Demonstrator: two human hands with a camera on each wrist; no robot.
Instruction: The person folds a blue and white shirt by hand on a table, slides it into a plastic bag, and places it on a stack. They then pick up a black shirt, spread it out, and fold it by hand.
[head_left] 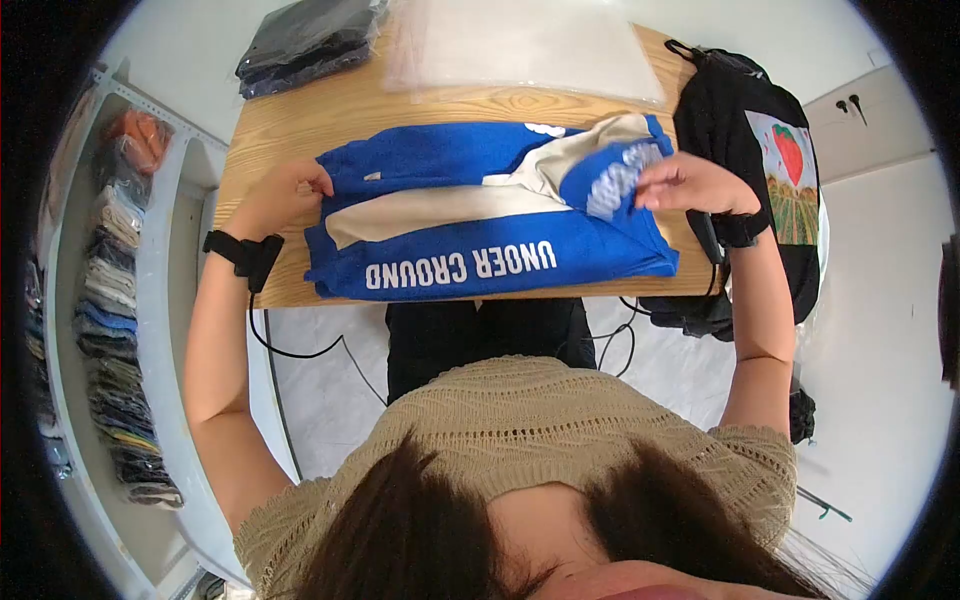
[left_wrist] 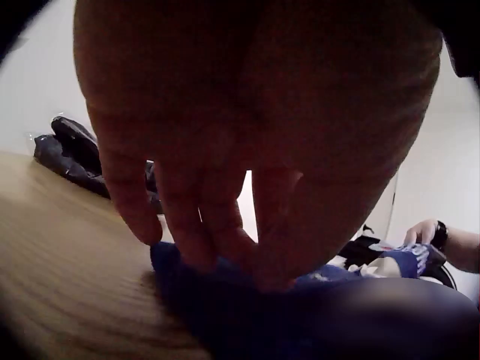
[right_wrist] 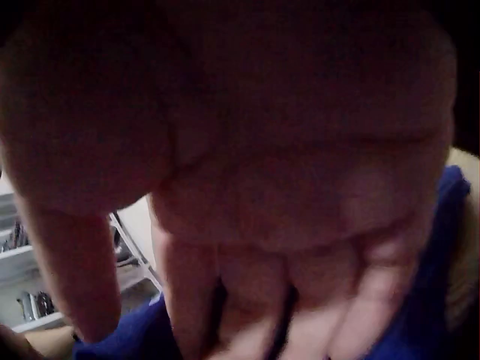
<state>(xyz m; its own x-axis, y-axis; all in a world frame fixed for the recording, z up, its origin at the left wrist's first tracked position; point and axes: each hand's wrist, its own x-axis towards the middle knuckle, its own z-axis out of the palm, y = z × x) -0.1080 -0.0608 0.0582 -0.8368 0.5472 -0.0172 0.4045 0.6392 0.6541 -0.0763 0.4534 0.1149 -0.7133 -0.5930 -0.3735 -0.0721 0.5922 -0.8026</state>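
Pinching the left end of the blue-and-cream garment (head_left: 440, 240), the left hand (head_left: 285, 193) has its thumb and fingertips together on the cloth. The right hand (head_left: 698, 184) is at the garment's right end, its fingers extended and its thumb apart from them — the fingertips touch a turned-over blue part (head_left: 605, 180) with blurred white lettering. The garment lies across the near side of the wooden table (head_left: 275, 125), UNDER GROUND printed along its near part. Clear plastic sheets (head_left: 525, 50) lie at the far side — dark bagged items (head_left: 310, 45) to their left, a black bag (head_left: 715, 110) on the right.
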